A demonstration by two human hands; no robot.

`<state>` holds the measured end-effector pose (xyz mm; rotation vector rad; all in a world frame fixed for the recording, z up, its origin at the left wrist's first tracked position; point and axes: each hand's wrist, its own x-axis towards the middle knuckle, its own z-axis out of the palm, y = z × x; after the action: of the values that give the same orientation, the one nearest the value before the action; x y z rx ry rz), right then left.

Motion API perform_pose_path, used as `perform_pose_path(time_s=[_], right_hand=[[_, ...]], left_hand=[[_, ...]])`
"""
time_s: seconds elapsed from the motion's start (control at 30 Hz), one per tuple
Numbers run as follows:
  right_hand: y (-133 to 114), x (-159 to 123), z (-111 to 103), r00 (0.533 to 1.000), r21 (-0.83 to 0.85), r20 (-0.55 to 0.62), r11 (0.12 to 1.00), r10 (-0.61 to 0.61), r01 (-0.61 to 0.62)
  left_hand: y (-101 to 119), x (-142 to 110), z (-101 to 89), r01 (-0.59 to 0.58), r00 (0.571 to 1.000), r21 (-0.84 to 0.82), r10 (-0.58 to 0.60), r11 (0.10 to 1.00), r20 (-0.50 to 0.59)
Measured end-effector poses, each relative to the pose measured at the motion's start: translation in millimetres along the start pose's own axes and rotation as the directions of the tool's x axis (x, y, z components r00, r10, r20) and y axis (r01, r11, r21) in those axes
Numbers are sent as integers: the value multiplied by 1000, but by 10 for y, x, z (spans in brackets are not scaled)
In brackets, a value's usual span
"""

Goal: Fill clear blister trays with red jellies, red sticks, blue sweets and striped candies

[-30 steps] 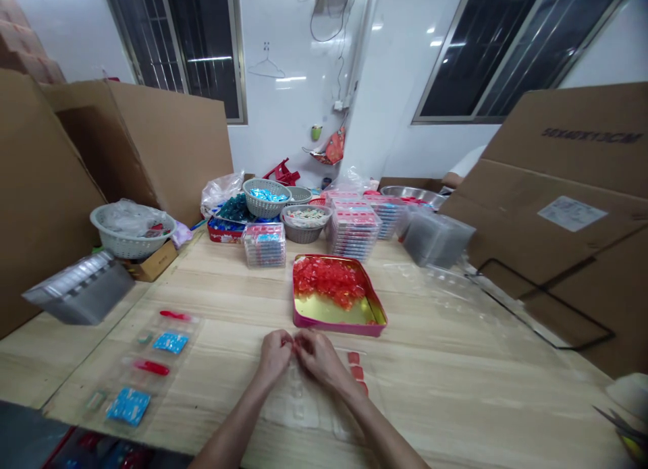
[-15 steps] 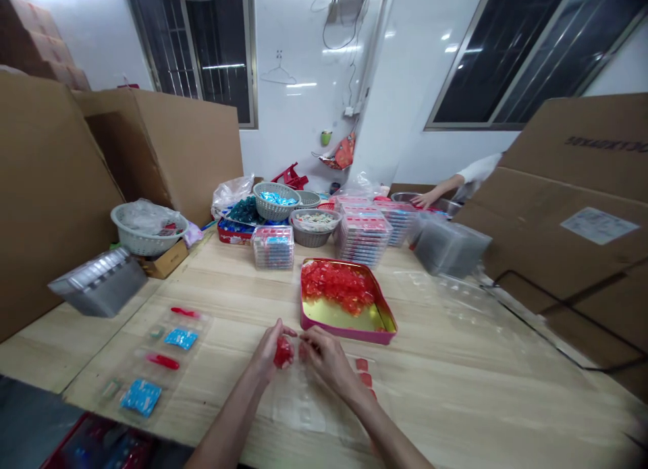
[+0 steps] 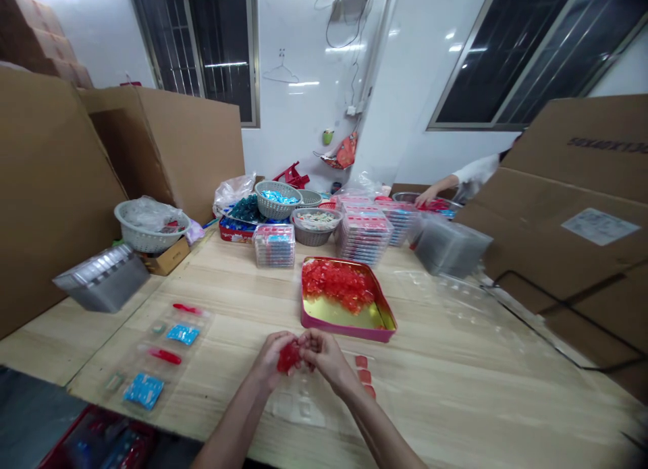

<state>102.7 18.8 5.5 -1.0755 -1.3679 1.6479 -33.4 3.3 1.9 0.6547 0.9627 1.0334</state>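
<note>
Both hands are pinching a small clump of red translucent pieces (image 3: 289, 357) between them, near the near edge of the wooden table (image 3: 435, 405). The left hand (image 3: 271, 360) is cupping it from one side while the right hand (image 3: 327, 357) is closing on it from the other. The grasp looks firm, though the fingers hide how many pieces are held. Beneath the hands lies a clear plastic tray (image 3: 298, 408), with three red pieces (image 3: 363, 374) sitting in a row by its right side. Just beyond, a pink tin (image 3: 344, 335) is holding a heap of red cubes (image 3: 337, 285). Toward the far edge, a co-worker's hand (image 3: 426, 198) is reaching over a steel basin (image 3: 405, 197).
</note>
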Motion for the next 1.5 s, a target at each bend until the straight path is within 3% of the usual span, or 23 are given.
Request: perform_pose_path(time_s=[0.27,0.33,0.43,0.53,0.6,0.67,0.77,0.93,1.07,1.1,1.17,1.23,1.27,1.37,1.5], right_hand=[[-7,-41,-62,998,126,-51,992,39,-32],[15,-34,-81,998,113,-58,993,36,-30],[85,-13,-135,997,62,-63,997,46,-42],[170,17,-193,995,-49,-71,996,73,-77],[202,39,-214,993,-215,-116,975,25,-50],[208,59,-211,983,-448,-161,894,-84,3],[207,78,-165,967,-718,-167,696,-193,15],[267,55,-86,961,-867,-146,498,-235,-10],[263,-17,-115,956,-865,-64,494,-287,91],[241,-33,-126,949,-848,-64,518,-309,112],[177,-54,-134,933,-790,-92,596,-349,145],[99,-58,-110,941,-665,-111,728,-320,169],[60,-55,-87,956,-571,-96,802,-277,175],[-42,-52,4,983,-316,15,932,-182,177],[-119,-90,76,977,-328,28,921,-210,208]], left_hand=[[-36,-62,-122,66,997,-108,-61,992,47],[-44,-54,-131,61,998,-35,-60,998,27],[-62,-5,-110,55,997,259,-37,964,-74],[-93,70,-47,80,979,670,69,738,-194],[-115,119,-4,91,960,823,169,561,-222],[-132,159,30,94,942,879,244,467,-230],[-152,194,65,111,927,910,289,399,-240],[-182,213,95,64,952,978,282,200,-119],[-129,193,37,17,962,958,257,288,-95],[-99,175,12,17,967,932,231,361,-107],[-35,120,-34,12,988,799,116,601,-103],[16,55,-63,3,1000,520,1,854,-8],[31,26,-69,0,998,374,-21,927,52],[30,-30,-49,5,995,154,-19,988,94],[-2,-55,17,13,998,93,-19,996,64]])
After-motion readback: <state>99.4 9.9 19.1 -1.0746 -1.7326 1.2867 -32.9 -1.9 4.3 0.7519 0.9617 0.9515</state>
